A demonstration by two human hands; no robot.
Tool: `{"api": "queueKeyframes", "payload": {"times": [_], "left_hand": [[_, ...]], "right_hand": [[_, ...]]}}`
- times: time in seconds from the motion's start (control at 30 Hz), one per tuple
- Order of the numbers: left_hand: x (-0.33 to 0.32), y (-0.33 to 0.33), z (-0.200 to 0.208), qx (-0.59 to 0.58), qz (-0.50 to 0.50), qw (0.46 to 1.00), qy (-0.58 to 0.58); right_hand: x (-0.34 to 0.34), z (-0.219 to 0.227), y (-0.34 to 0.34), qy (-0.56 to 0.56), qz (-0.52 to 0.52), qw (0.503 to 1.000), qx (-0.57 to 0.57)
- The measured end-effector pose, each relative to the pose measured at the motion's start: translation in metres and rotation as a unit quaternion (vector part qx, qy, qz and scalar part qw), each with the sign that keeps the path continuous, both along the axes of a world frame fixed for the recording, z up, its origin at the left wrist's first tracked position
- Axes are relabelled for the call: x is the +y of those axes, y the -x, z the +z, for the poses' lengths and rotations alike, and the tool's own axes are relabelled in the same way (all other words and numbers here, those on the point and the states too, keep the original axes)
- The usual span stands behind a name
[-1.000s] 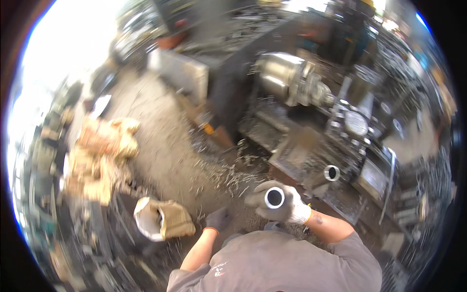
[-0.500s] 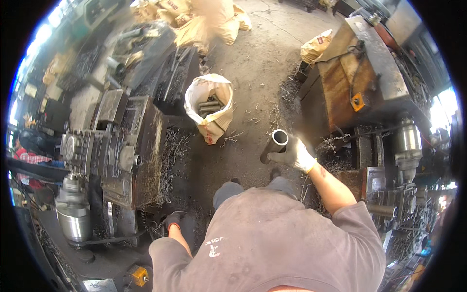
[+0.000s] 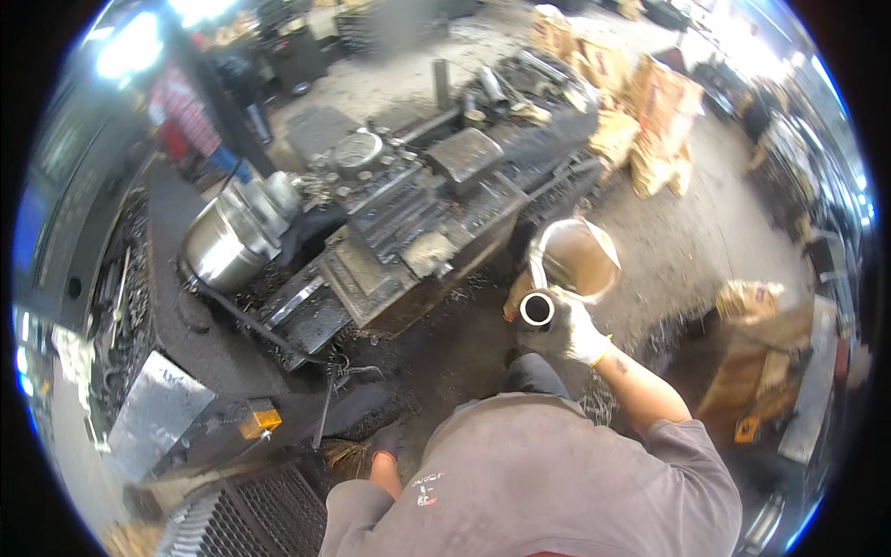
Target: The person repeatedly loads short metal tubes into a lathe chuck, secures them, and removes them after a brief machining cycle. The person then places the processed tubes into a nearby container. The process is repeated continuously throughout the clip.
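Note:
In my right hand (image 3: 577,336), which wears a pale work glove with a yellow cuff edge, is a short metal tube (image 3: 525,320). Its round open end faces up, and my fingers are closed round its side. Just beyond the tube stands a whitish woven sack (image 3: 613,251) with a wide open mouth. My left hand (image 3: 388,438), in a dark glove with a red cuff, hangs low beside my body. Its fingers are blurred into the dark background. Left of the tube is a lathe (image 3: 390,241) with a shiny chuck (image 3: 223,241).
Several paper sacks (image 3: 664,116) stand on the floor at the far right. A rusty brown machine cabinet (image 3: 756,371) is at my right. Lower left are a yellow box (image 3: 260,420), a metal plate (image 3: 160,413) and a dark grille (image 3: 251,511). A person in a checked shirt (image 3: 186,107) stands far left.
My view and body have turned left, so the lathe now fills the middle left. The tube, still in my right hand, is now in front of the sack's near side.

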State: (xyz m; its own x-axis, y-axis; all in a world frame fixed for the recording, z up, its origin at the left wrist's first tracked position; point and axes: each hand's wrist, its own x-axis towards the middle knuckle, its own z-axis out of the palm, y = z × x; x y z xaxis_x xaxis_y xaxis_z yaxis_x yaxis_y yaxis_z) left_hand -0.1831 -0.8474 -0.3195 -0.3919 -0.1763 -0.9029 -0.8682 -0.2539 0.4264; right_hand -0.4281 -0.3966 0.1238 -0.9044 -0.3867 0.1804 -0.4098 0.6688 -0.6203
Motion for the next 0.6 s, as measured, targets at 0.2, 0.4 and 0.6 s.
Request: {"api": "queueKeyframes", "payload": {"times": [0.2, 0.4, 0.6], "left_hand": [[-0.015, -0.035, 0.047, -0.139, 0.171, 0.840, 0.496], [-0.031, 0.013, 0.201, -0.110, 0.324, 0.639, 0.689], [-0.053, 0.045, 0.272, 0.021, 0.308, 0.586, 0.749]], "right_hand": [[-0.093, -0.010, 0.122, 0.105, 0.097, 0.990, -0.007], [-0.137, -0.021, 0.220, 0.056, 0.174, 0.981, -0.064], [-0.112, 0.033, 0.308, -0.143, 0.410, 0.901, -0.020]]}}
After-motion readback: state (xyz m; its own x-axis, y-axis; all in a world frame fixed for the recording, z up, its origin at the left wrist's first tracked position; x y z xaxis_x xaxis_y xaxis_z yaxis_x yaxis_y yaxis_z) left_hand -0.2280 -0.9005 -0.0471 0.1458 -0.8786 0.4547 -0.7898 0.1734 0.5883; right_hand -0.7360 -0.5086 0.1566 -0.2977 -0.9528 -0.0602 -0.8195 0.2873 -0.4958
